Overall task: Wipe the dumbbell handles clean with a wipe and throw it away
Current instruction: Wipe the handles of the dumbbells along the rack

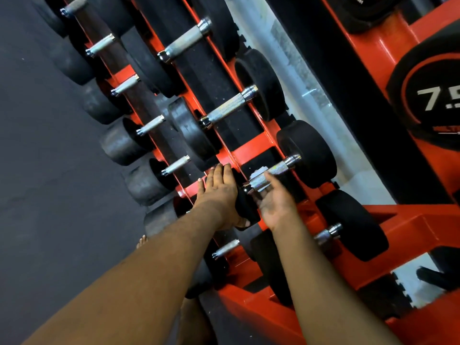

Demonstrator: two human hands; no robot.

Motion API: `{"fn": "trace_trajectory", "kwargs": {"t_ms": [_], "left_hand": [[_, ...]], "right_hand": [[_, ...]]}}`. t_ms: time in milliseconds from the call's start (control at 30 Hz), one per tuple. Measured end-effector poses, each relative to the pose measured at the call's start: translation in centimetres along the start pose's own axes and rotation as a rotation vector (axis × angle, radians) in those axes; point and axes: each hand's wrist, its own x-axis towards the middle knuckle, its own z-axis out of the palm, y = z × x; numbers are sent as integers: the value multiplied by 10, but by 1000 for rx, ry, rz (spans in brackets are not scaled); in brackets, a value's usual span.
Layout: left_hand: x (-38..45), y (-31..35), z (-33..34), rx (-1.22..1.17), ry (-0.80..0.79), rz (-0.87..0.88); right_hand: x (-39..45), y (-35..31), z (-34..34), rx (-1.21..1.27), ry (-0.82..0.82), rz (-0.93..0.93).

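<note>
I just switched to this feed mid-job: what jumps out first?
The red rack runs diagonally through the frame, lined with black dumbbells whose metal handles catch the light. At centre, the left hand rests on the black head of one dumbbell, while the right hand reaches, palm up, under its silver handle. No wipe is plainly visible. At far right, a large weight reads 7.5.

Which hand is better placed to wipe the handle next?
Right, probably. The right hand is open, palm up, with its fingers at the handle. The left hand lies on the dumbbell's black head. No wipe is clearly visible in either hand.
</note>
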Motion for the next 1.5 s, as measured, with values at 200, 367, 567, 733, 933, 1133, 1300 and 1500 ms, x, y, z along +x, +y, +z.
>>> {"fn": "trace_trajectory", "kwargs": {"t_ms": [200, 367, 567, 733, 933, 1133, 1300, 1500], "left_hand": [[0, -1, 1, -9, 7, 3], [0, -2, 2, -11, 14, 2], [-1, 0, 1, -25, 6, 4], [-1, -1, 0, -28, 0, -1], [-1, 0, 0, -22, 8, -1], [-1, -1, 0, -17, 10, 10], [-2, 0, -1, -17, 21, 15], [0, 0, -1, -16, 15, 15]], "right_hand": [[15, -22, -7, 72, 47, -119], [8, 26, -19, -238, 5, -56], [-5, 38, -27, -372, 140, -251], [-27, 1, -16, -788, 166, -760], [2, -6, -19, -2089, -142, -1333], [12, -34, -48, -2289, 153, -1292], [5, 13, -52, -2333, -130, -1354], [12, 6, -60, -2159, 133, -1317]]}}
